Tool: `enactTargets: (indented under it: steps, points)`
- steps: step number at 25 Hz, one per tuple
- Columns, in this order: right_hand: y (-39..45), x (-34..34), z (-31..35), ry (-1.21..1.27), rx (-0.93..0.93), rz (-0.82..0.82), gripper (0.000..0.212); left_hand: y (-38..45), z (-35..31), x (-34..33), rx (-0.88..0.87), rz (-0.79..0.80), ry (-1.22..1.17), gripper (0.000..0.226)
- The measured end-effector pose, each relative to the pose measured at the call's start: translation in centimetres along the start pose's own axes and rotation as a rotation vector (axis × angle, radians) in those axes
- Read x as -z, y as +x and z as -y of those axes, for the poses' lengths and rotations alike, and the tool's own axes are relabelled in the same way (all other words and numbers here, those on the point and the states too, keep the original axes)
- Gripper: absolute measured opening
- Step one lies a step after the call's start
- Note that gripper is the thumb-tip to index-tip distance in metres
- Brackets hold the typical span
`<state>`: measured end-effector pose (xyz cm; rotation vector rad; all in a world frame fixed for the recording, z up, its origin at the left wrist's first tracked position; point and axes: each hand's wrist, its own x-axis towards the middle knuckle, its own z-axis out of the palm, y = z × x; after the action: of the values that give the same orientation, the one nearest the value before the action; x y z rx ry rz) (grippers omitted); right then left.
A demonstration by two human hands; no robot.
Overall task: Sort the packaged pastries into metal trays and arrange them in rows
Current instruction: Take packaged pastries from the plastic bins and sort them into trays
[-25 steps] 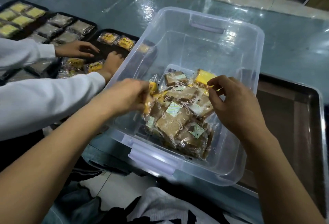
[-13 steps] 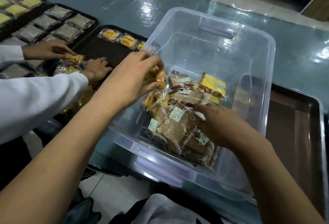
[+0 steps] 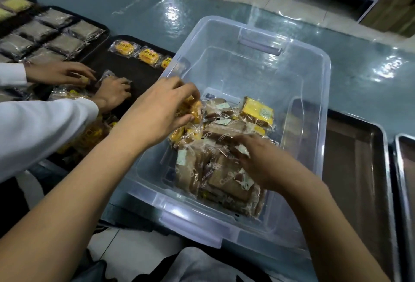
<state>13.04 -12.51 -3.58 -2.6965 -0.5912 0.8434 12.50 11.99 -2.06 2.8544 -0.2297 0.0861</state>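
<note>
A clear plastic bin (image 3: pixel 303 75) stands on the table and holds a heap of wrapped brown pastries (image 3: pixel 215 174), with a yellow wrapped cake (image 3: pixel 257 111) at the back of the heap. My left hand (image 3: pixel 157 111) is at the bin's left wall and grips several small yellow wrapped pastries (image 3: pixel 190 113). My right hand (image 3: pixel 258 165) lies low in the bin on the brown packets, fingers spread over them. A dark tray (image 3: pixel 134 73) left of the bin carries a row of yellow pastries (image 3: pixel 147 56).
Another person in white sleeves (image 3: pixel 45 129) works with both hands (image 3: pixel 112 93) on the dark tray at the left. Further left are trays of grey-brown packets (image 3: pixel 65 44). Right of the bin lie a metal tray (image 3: pixel 359 169) and the edge of another (image 3: pixel 406 169).
My left hand has lifted a bunch of yellow pastries up to the bin's left wall. My right hand dropped from the yellow cake down onto the brown packets.
</note>
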Motion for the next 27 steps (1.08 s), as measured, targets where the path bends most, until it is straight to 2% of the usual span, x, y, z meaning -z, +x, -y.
enactTargets:
  steps: [3,8,14,27]
  points:
    - [-0.2,1.1,-1.7,-0.142,-0.108,-0.054,0.048,0.2,-0.3,-0.3,-0.004,0.043,-0.01,0.045]
    - [-0.2,0.9,-1.9,-0.092,-0.081,-0.135,0.046,-0.2,-1.3,-0.9,0.021,0.095,-0.042,0.042]
    - [-1.2,1.3,-1.7,-0.03,-0.036,-0.312,0.047,-0.8,-3.1,-1.0,0.047,0.1,-0.111,0.047]
    - [-6.9,2.8,-4.2,0.066,-0.033,-0.686,0.044,0.6,-9.7,0.6,-0.07,0.04,-0.201,0.045]
